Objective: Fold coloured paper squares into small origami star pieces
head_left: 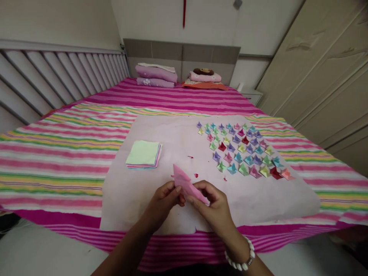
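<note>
Before us is a bed [71, 161] in bright stripes, and on it lies a broad, pale sheet [178, 134]. Across its right side we see rows of many-coloured folded paper pieces [245, 140]. Our left hand [162, 197] and right hand [216, 205] are close together over the sheet's near part. Left of them sits a paper stack [143, 153], pale green on top. The fingers of both hands grasp the pink paper [182, 180], folded and tilted, between them. Smallest are a few red scraps [196, 175] just beyond.
</note>
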Demonstrator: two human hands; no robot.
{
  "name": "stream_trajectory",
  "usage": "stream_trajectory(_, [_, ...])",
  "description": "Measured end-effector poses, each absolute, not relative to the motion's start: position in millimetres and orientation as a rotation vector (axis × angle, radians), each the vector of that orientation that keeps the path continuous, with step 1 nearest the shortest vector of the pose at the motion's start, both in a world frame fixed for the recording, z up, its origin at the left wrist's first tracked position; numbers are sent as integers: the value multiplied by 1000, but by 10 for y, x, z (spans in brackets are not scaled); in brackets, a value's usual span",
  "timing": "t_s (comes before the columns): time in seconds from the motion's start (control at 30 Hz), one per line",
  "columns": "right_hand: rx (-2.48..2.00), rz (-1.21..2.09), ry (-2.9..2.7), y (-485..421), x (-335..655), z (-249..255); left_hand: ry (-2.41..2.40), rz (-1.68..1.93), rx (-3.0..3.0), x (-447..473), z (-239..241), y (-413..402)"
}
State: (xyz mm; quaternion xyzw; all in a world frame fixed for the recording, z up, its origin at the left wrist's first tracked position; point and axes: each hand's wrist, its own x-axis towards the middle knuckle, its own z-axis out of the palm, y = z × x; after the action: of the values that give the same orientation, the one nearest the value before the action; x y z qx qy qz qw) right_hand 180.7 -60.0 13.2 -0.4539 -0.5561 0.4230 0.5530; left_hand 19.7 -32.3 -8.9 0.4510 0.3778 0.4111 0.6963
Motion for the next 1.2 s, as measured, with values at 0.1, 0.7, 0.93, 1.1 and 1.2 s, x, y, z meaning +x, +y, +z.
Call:
stream_trajectory(0.1, [-1159,886,-1299,-592,1799,92,860,906,1101,215,-44,-338])
stream_trajectory(0.7, [-1019,1372,-1051,-572,1823,32,756,903,909,232,-97,-312])
stream_trajectory(0.93, [-938,1535,-888,-590,1798,88,773,924,904,228,-68,-300])
stream_trajectory(1.1, [-950,1516,-903,-591,1803,79,782,927,921,220,-38,-304])
stream_trajectory(1.2, [-955,1511,-919,-595,1804,76,778,928,924,224,-34,-306])
